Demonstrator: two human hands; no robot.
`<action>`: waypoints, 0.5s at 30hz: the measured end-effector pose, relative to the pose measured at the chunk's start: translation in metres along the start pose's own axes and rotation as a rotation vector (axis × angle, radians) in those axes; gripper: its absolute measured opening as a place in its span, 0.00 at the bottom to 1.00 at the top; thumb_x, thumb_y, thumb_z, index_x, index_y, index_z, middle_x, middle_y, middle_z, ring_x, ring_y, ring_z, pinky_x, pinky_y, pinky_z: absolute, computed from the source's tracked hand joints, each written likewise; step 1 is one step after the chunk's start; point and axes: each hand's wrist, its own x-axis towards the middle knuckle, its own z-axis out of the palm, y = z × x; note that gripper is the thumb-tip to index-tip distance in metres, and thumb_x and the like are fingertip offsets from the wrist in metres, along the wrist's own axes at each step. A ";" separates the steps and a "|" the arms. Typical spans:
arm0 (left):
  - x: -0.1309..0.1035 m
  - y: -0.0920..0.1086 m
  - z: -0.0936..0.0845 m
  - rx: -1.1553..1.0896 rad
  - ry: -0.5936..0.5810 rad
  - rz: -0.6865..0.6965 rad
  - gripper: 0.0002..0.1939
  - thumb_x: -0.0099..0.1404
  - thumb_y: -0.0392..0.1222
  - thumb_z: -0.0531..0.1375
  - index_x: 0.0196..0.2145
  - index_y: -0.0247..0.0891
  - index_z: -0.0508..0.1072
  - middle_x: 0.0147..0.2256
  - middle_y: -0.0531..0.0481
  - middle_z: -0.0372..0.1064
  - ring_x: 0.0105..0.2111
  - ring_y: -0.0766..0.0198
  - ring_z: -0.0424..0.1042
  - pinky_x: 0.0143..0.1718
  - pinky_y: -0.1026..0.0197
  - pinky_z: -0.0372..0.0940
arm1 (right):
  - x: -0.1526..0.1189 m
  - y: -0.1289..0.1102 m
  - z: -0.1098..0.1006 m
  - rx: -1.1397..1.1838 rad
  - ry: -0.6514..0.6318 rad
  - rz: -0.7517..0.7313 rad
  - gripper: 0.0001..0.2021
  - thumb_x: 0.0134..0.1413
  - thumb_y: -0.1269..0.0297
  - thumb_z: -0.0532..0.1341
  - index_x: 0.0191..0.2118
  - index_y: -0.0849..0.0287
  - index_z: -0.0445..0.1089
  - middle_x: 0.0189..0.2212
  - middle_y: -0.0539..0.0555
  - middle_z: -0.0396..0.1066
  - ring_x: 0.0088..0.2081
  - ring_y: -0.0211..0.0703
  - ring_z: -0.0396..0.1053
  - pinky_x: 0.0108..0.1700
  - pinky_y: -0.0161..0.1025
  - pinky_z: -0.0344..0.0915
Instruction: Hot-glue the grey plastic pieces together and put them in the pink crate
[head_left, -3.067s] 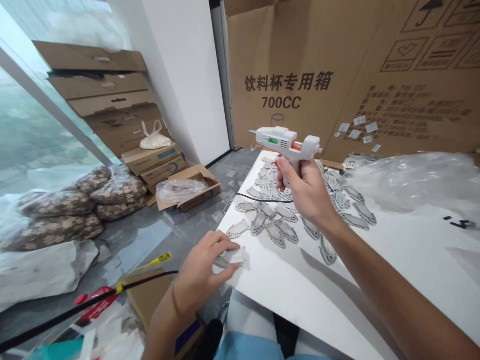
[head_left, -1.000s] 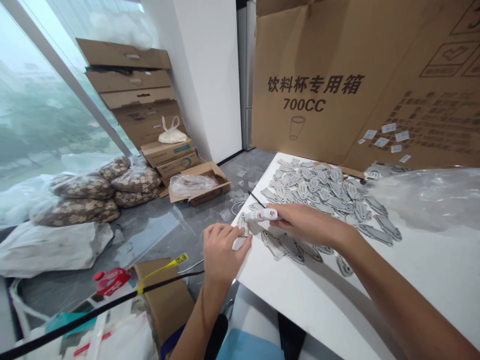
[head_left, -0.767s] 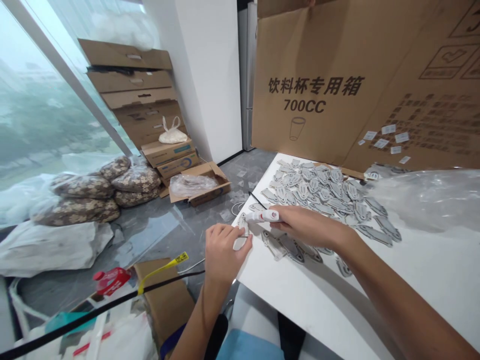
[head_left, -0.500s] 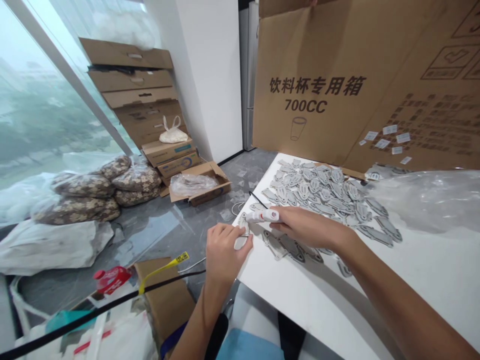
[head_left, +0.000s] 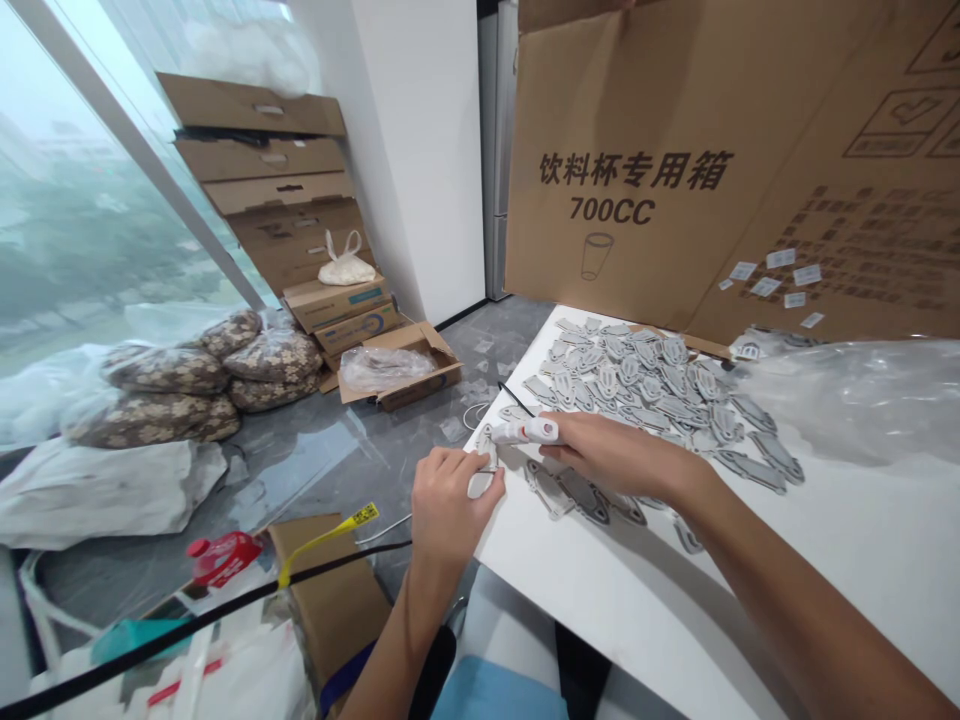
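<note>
My right hand grips a white hot glue gun with a small red mark on its side. Its front end points left, at a flat grey-and-white piece by the table's left corner. Thumb and fingers of my left hand close on the near end of that piece and steady it against the tabletop. Just right of it, under my right wrist, lie several similar flat grey pieces. A larger spread of them covers the far part of the white table.
A big cardboard sheet stands behind the table. Clear plastic wrap lies at the right. Stacked cartons, filled bags and an open carton are on the floor at left. A black strap crosses the lower left.
</note>
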 end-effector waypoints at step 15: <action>-0.001 -0.002 0.003 0.037 0.066 0.041 0.04 0.68 0.41 0.72 0.38 0.44 0.80 0.33 0.50 0.79 0.40 0.53 0.75 0.43 0.52 0.65 | -0.001 -0.001 0.003 -0.029 0.003 0.027 0.08 0.76 0.59 0.52 0.45 0.53 0.66 0.52 0.56 0.77 0.49 0.52 0.73 0.46 0.46 0.65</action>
